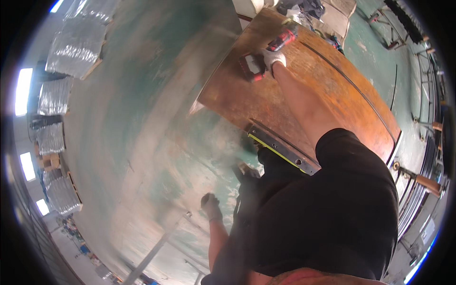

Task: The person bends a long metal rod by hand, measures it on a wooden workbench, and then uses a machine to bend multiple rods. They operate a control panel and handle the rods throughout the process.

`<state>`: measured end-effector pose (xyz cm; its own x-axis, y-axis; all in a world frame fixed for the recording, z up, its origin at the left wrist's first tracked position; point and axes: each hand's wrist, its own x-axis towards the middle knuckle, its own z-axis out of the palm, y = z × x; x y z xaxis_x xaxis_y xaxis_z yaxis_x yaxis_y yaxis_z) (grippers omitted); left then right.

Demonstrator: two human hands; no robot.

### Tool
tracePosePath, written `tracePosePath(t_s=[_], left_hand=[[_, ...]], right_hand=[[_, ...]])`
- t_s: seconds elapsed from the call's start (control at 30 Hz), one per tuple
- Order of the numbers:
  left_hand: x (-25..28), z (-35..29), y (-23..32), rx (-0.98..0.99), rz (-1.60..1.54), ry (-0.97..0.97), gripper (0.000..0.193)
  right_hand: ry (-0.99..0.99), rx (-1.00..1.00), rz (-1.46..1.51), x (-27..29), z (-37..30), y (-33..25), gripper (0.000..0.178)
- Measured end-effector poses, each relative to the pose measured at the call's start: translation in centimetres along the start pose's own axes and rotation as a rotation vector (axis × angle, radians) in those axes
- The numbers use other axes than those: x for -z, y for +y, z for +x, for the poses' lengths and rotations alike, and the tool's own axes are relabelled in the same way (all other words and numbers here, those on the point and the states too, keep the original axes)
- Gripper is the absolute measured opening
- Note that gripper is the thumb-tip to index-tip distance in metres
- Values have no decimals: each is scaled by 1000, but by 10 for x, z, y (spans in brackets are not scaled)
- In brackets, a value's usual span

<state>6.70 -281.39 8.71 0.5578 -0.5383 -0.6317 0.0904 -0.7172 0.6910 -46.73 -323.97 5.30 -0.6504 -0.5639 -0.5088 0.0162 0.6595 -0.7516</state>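
Note:
My right arm reaches over the brown, worn tabletop [304,80]. At its far side my right hand [274,59], in a white glove, is closed around the handle of a red and black cordless drill [283,39]. The drill's battery end shows on the near left side of the hand. My left hand [210,205], gloved too, hangs low at my left side, away from the table. Its fingers look curled in; the picture is hazy there, and whatever they hold is hidden. A dark metal bar with holes [285,148] lies along the table's near edge, a yellow-green strip beside it.
A long thin dark rod [351,83] lies across the table's right part. Bags and cloth [304,14] are heaped beyond the far edge. A metal frame [156,251] stands at the lower left. Wrapped pallets [76,50] line the left wall; racks with long bars [425,166] stand right.

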Motion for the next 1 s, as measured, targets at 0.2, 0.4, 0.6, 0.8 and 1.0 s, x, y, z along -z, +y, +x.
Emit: tracePosePath(t_s=[0.2, 0.4, 0.6, 0.8, 1.0], left_hand=[[-89, 53, 76, -191, 192, -291, 24], [-163, 58, 158, -338, 303, -509, 22], [-229, 73, 193, -557, 410, -777, 13], [-288, 84, 192, -988, 596, -1078, 6], [-343, 45, 207, -1142, 701, -1255, 9]], right_hand=[[-38, 23, -34, -26, 3, -31, 58], [-115, 114, -144, -29, -3, -52, 62], [-37, 412, -312, 74, -139, 58, 45], [282, 407, -750, 179, -299, 248, 32], [500, 436, -565, 171, -320, 277, 19]])
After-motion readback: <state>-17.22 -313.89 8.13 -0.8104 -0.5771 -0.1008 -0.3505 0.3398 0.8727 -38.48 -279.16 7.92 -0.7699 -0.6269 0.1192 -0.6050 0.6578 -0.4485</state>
